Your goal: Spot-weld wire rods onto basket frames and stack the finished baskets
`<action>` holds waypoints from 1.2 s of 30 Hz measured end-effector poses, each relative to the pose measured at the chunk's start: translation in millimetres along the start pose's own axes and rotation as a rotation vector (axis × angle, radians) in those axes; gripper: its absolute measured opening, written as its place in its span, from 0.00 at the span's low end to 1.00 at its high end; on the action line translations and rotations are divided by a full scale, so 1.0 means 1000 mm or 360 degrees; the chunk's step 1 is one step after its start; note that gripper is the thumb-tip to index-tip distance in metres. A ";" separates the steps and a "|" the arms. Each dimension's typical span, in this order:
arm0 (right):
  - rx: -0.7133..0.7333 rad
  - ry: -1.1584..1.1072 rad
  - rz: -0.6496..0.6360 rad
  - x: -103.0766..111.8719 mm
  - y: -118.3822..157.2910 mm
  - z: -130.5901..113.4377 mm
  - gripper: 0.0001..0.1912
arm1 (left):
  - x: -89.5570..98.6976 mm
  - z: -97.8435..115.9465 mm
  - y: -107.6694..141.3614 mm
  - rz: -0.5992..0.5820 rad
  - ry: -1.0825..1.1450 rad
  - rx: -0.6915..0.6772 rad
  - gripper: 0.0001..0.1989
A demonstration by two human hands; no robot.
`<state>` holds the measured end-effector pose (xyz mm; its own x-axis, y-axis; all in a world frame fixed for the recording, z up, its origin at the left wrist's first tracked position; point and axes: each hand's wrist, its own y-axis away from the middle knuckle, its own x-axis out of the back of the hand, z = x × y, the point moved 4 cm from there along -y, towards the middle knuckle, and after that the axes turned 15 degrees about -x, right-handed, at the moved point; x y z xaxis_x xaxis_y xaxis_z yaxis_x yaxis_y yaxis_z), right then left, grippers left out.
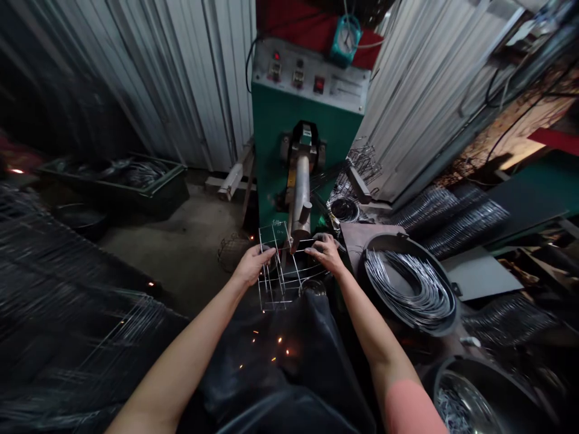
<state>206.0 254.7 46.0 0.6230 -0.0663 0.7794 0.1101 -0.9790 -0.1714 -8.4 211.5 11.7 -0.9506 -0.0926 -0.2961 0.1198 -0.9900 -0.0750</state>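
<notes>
A wire frame [274, 288] of thin crossed metal rods hangs under the tip of the welding machine's arm [301, 196]. My left hand [254, 264] pinches the frame's left side between thumb and fingers. On the other side, my right hand [326, 253] is closed on the frame's upper right, by a thin rod running to the machine's tip. Orange sparks [280, 340] show over the dark apron [280, 386] below the frame.
The green machine [275, 138] stands straight ahead. At the right, a round pan [367, 271] holds curved wires [414, 283], with a second bowl [493, 374] nearer. Stacked wire mesh [136, 319] lies at the left, and a green trough [167, 187] behind it.
</notes>
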 end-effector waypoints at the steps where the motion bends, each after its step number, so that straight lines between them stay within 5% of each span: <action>1: -0.0011 0.0000 0.0001 0.001 0.000 -0.001 0.14 | -0.001 0.001 0.000 -0.0010 -0.0004 -0.0009 0.19; 12: -0.0121 0.0080 -0.0004 0.006 0.004 -0.007 0.15 | -0.003 0.011 -0.002 -0.0029 -0.0099 -0.0164 0.19; 18: 0.0146 0.0118 -0.0087 0.009 0.035 -0.004 0.14 | 0.007 0.014 0.034 -0.0100 -0.0193 -0.0300 0.15; 23: 0.0340 -0.0042 0.0134 0.041 0.076 0.013 0.25 | 0.055 0.010 0.074 -0.0143 0.0041 -0.0081 0.15; 27: 0.0365 -0.0144 0.0291 0.073 0.097 0.013 0.18 | 0.083 0.018 0.099 -0.0142 0.0512 0.0047 0.15; 36: 0.0288 -0.0524 0.0604 0.105 0.111 -0.045 0.13 | 0.066 0.026 0.131 -0.0037 0.0995 0.0119 0.14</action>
<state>248.7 130.4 135.9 0.8519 -0.3168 0.4171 -0.0565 -0.8472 -0.5282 -62.4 73.2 7.2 -0.6030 -0.0132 -0.7977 0.0589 -0.9979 -0.0280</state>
